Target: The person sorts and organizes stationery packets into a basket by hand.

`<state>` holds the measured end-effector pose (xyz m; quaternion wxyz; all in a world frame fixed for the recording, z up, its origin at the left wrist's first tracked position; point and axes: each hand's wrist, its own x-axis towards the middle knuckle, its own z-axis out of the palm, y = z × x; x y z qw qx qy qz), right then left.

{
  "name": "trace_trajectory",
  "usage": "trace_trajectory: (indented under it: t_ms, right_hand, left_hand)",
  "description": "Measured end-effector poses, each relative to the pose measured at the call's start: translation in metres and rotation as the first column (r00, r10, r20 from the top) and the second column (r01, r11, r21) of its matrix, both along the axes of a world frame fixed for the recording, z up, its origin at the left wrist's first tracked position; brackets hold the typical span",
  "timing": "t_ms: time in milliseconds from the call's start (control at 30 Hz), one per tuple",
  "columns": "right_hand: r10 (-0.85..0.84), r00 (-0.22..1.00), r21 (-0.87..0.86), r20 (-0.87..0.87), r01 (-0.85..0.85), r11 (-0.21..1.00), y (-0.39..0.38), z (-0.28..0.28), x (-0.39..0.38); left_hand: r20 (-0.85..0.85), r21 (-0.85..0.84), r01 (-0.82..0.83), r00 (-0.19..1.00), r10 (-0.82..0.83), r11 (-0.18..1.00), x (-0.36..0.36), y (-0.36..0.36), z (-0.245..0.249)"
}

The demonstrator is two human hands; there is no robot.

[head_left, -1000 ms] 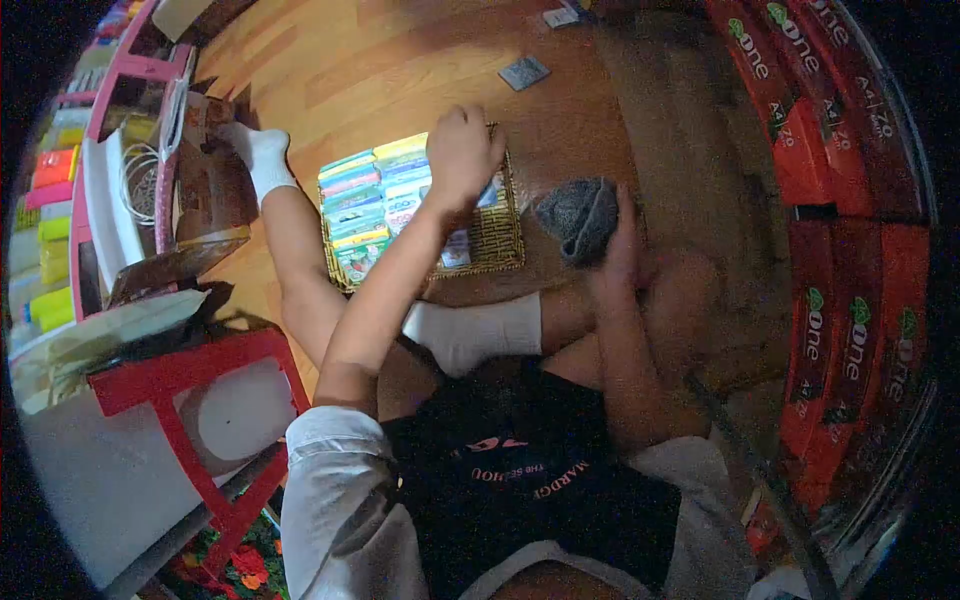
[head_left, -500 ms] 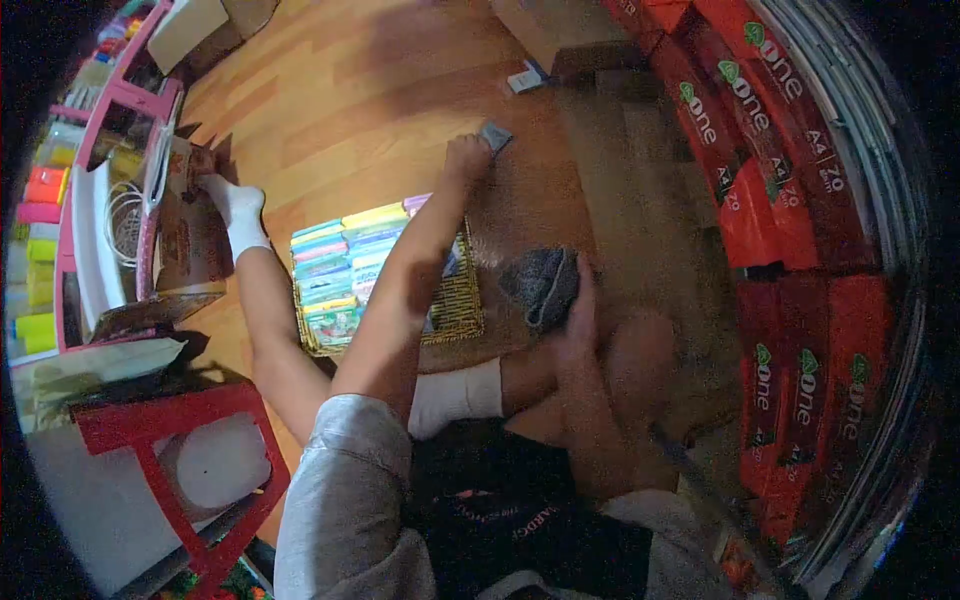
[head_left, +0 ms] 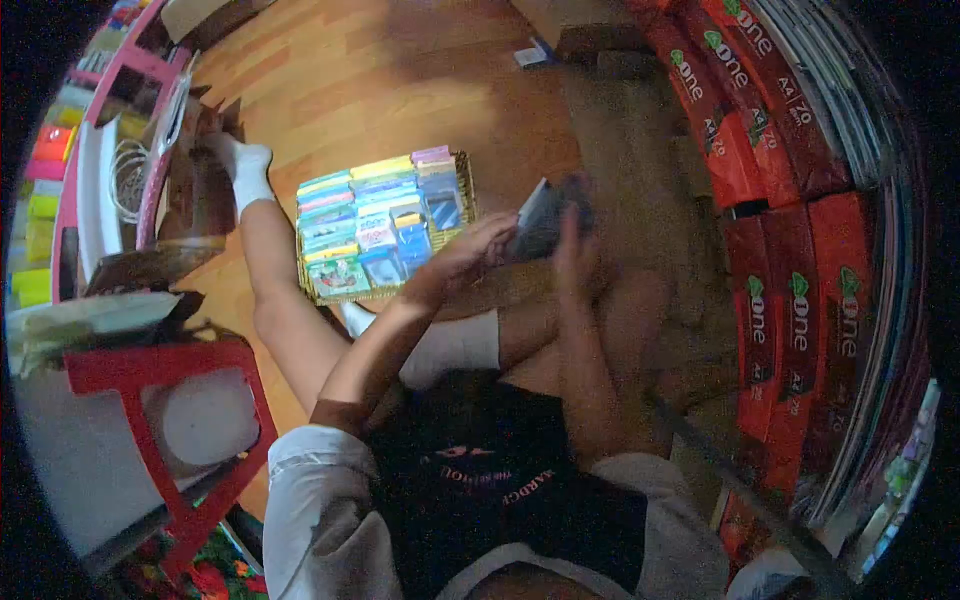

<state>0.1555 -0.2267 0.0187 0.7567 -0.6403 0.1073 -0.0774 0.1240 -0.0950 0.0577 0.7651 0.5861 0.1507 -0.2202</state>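
My left hand is closed on the lower edge of a thin, flat grey-blue packet, held tilted up to the right of the basket. My right hand is closed round a dark grey cloth, blurred by motion. Packet and cloth overlap in this view, the cloth just behind and right of the packet. Left of both hands, a yellow wicker basket on the floor holds rows of small packets in blue, yellow, white and pink.
My legs stretch around the basket on the wooden floor. Red A4 paper packs are stacked on the right. A pink shelf and a red frame stand on the left. A small white-and-blue item lies at the far floor.
My left hand has drawn the packet back from the far floor toward my right hand. My right hand has raised the cloth up to the packet. The view has shifted slightly.
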Motion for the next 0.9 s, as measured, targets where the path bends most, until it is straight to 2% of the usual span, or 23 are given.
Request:
trace_trajectory:
  t_ms: [33,67,100,133,167,200,233,267,300,333,367,400,433,467,533,567,600,633,700,767,800,867,900]
  right_hand:
    - [0.183,0.955,-0.410,0.233,-0.074,0.909,0.008,-0.007,-0.003]
    - [0.196,0.952,-0.414,0.233,-0.085,0.906,0.010,-0.002,-0.006]
    - [0.272,0.932,-0.507,0.241,-0.118,0.854,0.011,0.004,-0.007]
    - [0.347,0.906,-0.596,0.244,-0.142,0.790,0.012,0.009,-0.009]
    - [0.360,0.900,-0.601,0.246,-0.150,0.785,0.011,0.010,-0.011]
    - [0.298,0.944,-0.492,0.144,-0.193,0.849,0.008,0.010,-0.012]
    - [0.241,0.970,-0.371,0.022,-0.216,0.903,0.004,0.008,-0.015]
    - [0.245,0.969,-0.374,0.010,-0.224,0.900,-0.002,0.001,-0.015]
    - [0.205,0.972,-0.227,-0.117,-0.227,0.947,-0.008,-0.009,-0.008]
    - [0.177,0.955,-0.078,-0.240,-0.200,0.977,-0.014,-0.019,-0.001]
    - [0.176,0.954,-0.082,-0.244,-0.201,0.976,-0.021,-0.030,0.002]
    - [0.360,0.931,0.453,-0.061,-0.295,0.841,-0.027,-0.041,0.007]
    - [0.414,0.890,0.824,0.194,-0.377,0.424,-0.028,-0.046,0.008]
    - [0.420,0.886,0.823,0.195,-0.381,0.422,-0.022,-0.029,0.003]
    - [0.463,0.886,0.742,0.027,-0.328,0.584,-0.011,0.002,-0.009]
    - [0.469,0.883,0.740,0.032,-0.336,0.583,-0.005,0.004,-0.017]
    - [0.535,0.842,0.630,-0.065,-0.381,0.677,0.002,0.006,-0.025]
    - [0.578,0.798,0.505,-0.171,-0.432,0.747,0.007,0.010,-0.032]
    - [0.562,0.800,0.418,-0.212,-0.445,0.792,0.011,0.021,-0.039]
    - [0.534,0.806,0.328,-0.253,-0.448,0.832,0.010,0.011,-0.035]
    - [0.493,0.826,0.334,-0.273,-0.399,0.854,0.005,-0.015,-0.023]
    - [0.446,0.845,0.329,-0.295,-0.349,0.877,0.003,-0.015,-0.019]
    - [0.387,0.873,0.170,-0.298,-0.350,0.921,0.004,0.000,-0.023]
  left_hand:
    - [-0.003,-0.004,-0.014,1.000,0.014,1.000,-0.011,-0.001,0.012]
    - [0.032,0.020,0.009,0.999,-0.010,1.000,-0.020,-0.004,0.023]
    - [0.069,0.045,0.031,0.997,-0.034,0.998,-0.027,-0.005,0.030]
    - [0.076,0.041,0.018,0.997,-0.021,0.999,-0.031,-0.006,0.012]
    - [-0.035,-0.271,-0.014,0.999,0.004,0.963,-0.033,-0.006,-0.023]
    - [-0.146,-0.551,-0.074,0.989,-0.009,0.831,-0.036,-0.005,-0.041]
    - [-0.149,-0.556,-0.083,0.989,0.000,0.827,-0.039,-0.004,-0.036]
    - [-0.202,-0.486,-0.089,0.979,-0.012,0.870,-0.045,-0.004,-0.025]
    - [-0.254,-0.414,-0.085,0.967,-0.025,0.906,-0.051,-0.004,-0.015]
    - [-0.216,-0.380,-0.059,0.976,-0.027,0.923,-0.057,-0.004,-0.009]
    - [-0.219,-0.385,-0.060,0.975,-0.027,0.921,-0.063,0.000,-0.014]
    - [-0.200,-0.494,-0.105,0.980,0.005,0.863,-0.065,0.005,-0.022]
    - [-0.182,-0.595,-0.145,0.982,0.044,0.791,-0.066,0.010,-0.026]
    - [-0.249,-0.628,-0.204,0.967,0.055,0.751,-0.067,0.014,-0.018]
    - [-0.225,-0.636,-0.206,0.971,0.077,0.744,-0.065,0.019,-0.032]
    - [-0.202,-0.644,-0.202,0.975,0.090,0.738,-0.065,0.020,-0.031]
    - [-0.198,-0.646,-0.204,0.975,0.097,0.735,-0.066,0.018,-0.030]
    - [-0.142,-0.573,-0.200,0.979,0.144,0.795,-0.067,0.013,-0.019]
    - [-0.080,-0.495,-0.204,0.979,0.189,0.845,-0.067,0.012,-0.012]
    - [0.041,-0.127,-0.195,0.979,0.202,0.973,-0.065,0.015,-0.012]
    - [0.041,-0.129,-0.194,0.979,0.201,0.972,-0.064,0.018,-0.024]
    - [0.194,0.314,-0.225,0.966,0.169,0.922,-0.060,0.024,-0.050]
    - [0.193,0.310,-0.226,0.966,0.171,0.924,-0.061,0.022,-0.056]
